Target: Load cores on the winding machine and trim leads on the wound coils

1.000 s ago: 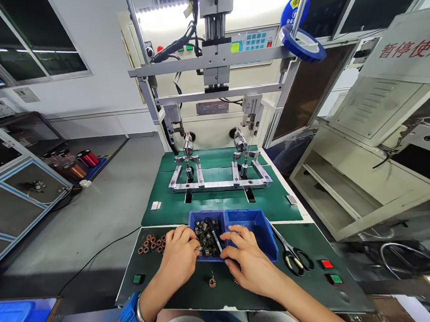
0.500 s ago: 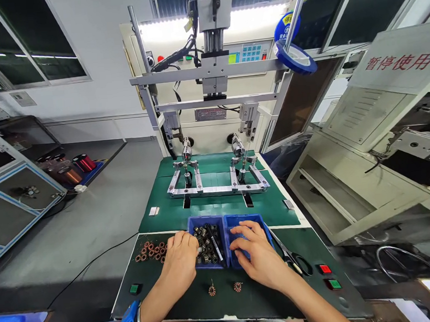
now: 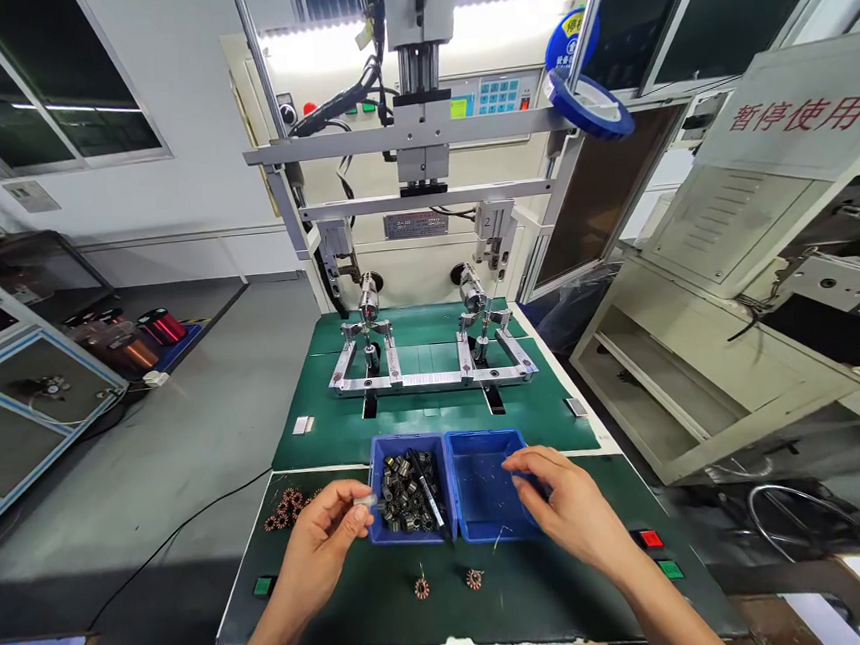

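My left hand (image 3: 329, 532) pinches a small pale, see-through piece (image 3: 366, 502) between thumb and fingers, at the left edge of a blue bin (image 3: 413, 538). That bin holds many small dark metal parts (image 3: 400, 496) and a black pen (image 3: 430, 493). At the right edge of a second blue bin (image 3: 488, 473), my right hand (image 3: 566, 496) is open, thumb and fingers apart with nothing visible between them. A thin wire scrap (image 3: 501, 535) lies at this bin's front edge. Two copper-wound rings (image 3: 421, 588) (image 3: 475, 580) rest on the green table in front.
More copper-wound rings (image 3: 288, 508) lie left, partly behind my left hand. Behind the bins stands a metal fixture (image 3: 435, 380) under the winding machine's crossbar (image 3: 414, 138). Green (image 3: 263, 586) (image 3: 669, 570) and red (image 3: 651, 539) buttons sit near the table's sides.
My left hand has drawn back left and turned, showing the pale piece in its fingers. My right hand has moved right, out of the second bin, and now covers the scissors.
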Demonstrator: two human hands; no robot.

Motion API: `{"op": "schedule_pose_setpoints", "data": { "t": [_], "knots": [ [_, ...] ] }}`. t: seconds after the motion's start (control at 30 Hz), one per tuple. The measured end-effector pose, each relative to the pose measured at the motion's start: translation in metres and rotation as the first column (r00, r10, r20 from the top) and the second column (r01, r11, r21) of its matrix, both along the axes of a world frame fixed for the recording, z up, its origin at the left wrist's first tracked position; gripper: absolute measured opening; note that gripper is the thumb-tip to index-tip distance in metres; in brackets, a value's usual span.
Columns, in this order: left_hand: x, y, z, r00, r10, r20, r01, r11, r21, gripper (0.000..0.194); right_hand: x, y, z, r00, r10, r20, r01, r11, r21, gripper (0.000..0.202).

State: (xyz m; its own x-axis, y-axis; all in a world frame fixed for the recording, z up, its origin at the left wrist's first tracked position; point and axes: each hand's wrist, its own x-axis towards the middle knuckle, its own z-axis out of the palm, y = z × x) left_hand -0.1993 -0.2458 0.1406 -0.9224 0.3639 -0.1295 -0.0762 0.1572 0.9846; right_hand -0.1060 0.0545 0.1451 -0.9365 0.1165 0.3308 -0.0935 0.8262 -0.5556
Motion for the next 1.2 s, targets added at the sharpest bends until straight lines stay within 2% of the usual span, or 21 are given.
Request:
{"op": "schedule_pose_setpoints", "data": {
  "t": [0.13, 0.23, 0.33, 0.47, 0.57, 0.67, 0.8, 0.9, 0.97, 1.07, 1.2],
  "knots": [
    [0.005, -0.001, -0.003, 0.998, 0.018, -0.053, -0.017, 0.999, 0.029, 0.037, -0.004, -0.013, 0.002, 0.996, 0.074, 0.049, -0.074, 0.997, 0.001, 0.023],
    [0.007, 0.001, -0.006, 0.998, 0.035, -0.051, -0.031, 0.998, 0.060, 0.035, -0.012, -0.037, 0.008, 0.979, 0.172, 0.108, -0.175, 0.984, 0.025, 0.022],
    [0.009, 0.006, -0.005, 0.993, 0.089, 0.078, -0.102, 0.977, 0.188, 0.035, -0.031, -0.073, 0.015, 0.943, 0.277, 0.186, -0.296, 0.952, 0.083, 0.022],
    [0.012, 0.011, 0.005, 0.942, 0.097, 0.321, -0.232, 0.879, 0.417, 0.037, -0.071, -0.114, 0.014, 0.881, 0.339, 0.330, -0.412, 0.892, 0.184, 0.011],
    [0.014, 0.010, 0.015, 0.890, 0.082, 0.448, -0.319, 0.815, 0.484, 0.041, -0.092, -0.128, 0.006, 0.852, 0.303, 0.426, -0.423, 0.879, 0.221, 0.006],
    [0.014, 0.008, 0.019, 0.864, 0.089, 0.496, -0.363, 0.793, 0.489, 0.043, -0.100, -0.131, 0.000, 0.838, 0.280, 0.469, -0.405, 0.894, 0.192, 0.008],
    [0.013, 0.007, 0.015, 0.874, 0.098, 0.476, -0.359, 0.790, 0.496, 0.042, -0.094, -0.124, 0.004, 0.852, 0.297, 0.431, -0.342, 0.939, 0.028, 0.007],
    [0.013, 0.006, 0.013, 0.903, 0.084, 0.421, -0.309, 0.808, 0.502, 0.040, -0.085, -0.112, 0.012, 0.890, 0.303, 0.341, -0.246, 0.948, -0.201, 0.009],
    [0.011, 0.005, 0.013, 0.920, 0.061, 0.388, -0.263, 0.829, 0.494, 0.038, -0.079, -0.102, 0.015, 0.896, 0.337, 0.291, -0.209, 0.895, -0.394, 0.015],
    [0.007, 0.007, 0.015, 0.945, 0.050, 0.322, -0.206, 0.858, 0.471, 0.033, -0.069, -0.091, 0.014, 0.894, 0.387, 0.226, -0.169, 0.759, -0.629, 0.018],
    [-0.001, 0.012, 0.013, 0.977, 0.066, 0.204, -0.141, 0.915, 0.378, 0.030, -0.061, -0.085, 0.010, 0.904, 0.392, 0.172, -0.114, 0.608, -0.786, 0.024]
  ]
}}
